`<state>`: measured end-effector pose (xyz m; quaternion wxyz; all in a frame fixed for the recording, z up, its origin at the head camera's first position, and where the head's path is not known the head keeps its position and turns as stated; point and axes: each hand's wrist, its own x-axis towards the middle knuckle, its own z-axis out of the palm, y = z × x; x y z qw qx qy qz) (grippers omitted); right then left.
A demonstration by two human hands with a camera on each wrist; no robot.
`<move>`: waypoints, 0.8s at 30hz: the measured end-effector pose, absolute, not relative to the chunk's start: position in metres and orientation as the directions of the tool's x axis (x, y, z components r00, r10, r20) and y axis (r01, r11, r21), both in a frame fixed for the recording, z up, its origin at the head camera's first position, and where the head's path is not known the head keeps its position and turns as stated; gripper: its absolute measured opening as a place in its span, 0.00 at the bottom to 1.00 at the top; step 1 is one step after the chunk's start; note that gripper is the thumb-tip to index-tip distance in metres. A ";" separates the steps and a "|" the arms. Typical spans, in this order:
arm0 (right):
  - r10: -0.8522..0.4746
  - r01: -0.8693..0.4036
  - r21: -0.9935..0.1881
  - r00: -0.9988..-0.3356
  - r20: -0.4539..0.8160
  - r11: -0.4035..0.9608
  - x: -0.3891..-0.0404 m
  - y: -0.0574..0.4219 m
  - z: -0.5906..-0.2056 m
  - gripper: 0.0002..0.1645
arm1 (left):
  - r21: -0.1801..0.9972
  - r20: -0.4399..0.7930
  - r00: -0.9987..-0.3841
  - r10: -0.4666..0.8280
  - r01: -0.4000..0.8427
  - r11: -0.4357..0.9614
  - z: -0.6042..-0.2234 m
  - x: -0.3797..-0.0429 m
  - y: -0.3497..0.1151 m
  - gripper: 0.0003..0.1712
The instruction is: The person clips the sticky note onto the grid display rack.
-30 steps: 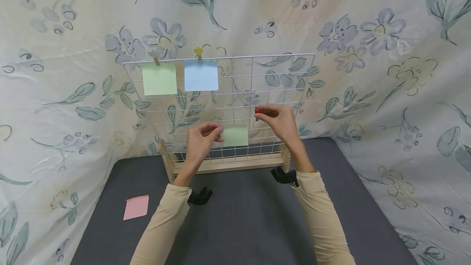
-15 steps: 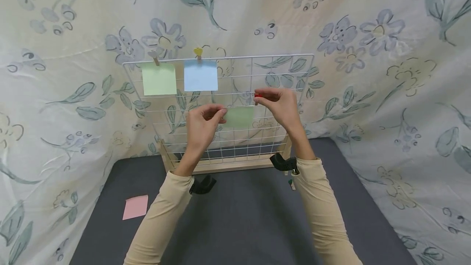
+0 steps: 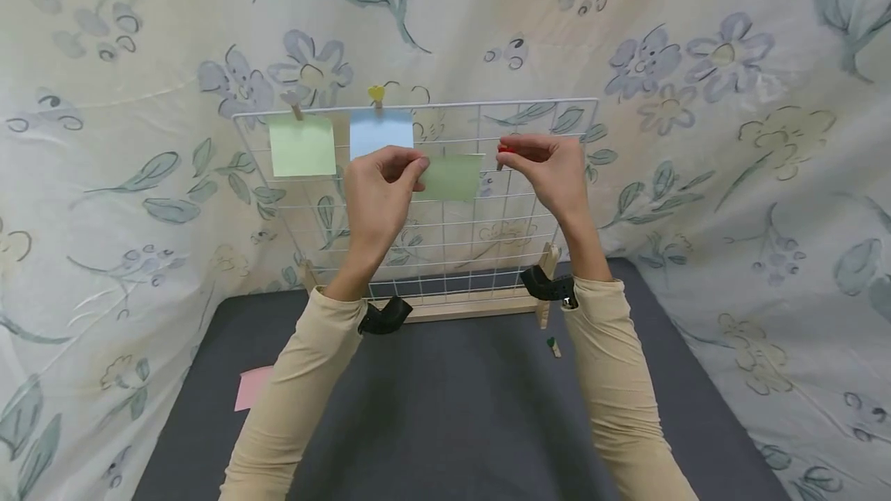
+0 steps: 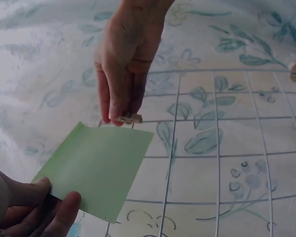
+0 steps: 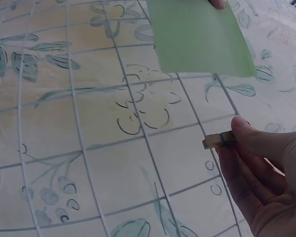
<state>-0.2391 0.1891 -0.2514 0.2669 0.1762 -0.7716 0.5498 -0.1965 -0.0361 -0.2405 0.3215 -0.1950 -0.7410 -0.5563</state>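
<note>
Note (image 3: 454,178), green, is pinched at one edge by the left hand (image 3: 378,192), a clip (image 5: 218,140) by the right hand (image 3: 558,175) near the note's free edge, best held level, squared to the grid (image 5: 144,138) behind both hands.

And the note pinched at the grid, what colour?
Light green; the held note shows best in the left wrist view.

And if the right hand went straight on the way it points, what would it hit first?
Probably the green note held by the left hand, though depth is unclear, so it might slip past.
</note>
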 end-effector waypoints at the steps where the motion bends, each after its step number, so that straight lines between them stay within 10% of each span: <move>1: 0.031 -0.567 -0.756 -0.793 0.608 0.326 -0.240 0.190 -0.249 0.14 | 0.697 0.695 -0.716 -0.069 0.646 0.311 -0.238 -0.198 -0.036 0.06; 24: -0.030 -0.589 -0.805 -0.808 0.588 0.068 -0.264 0.191 -0.175 0.11 | 0.811 0.566 -0.812 -0.139 0.519 0.269 -0.217 -0.232 -0.022 0.06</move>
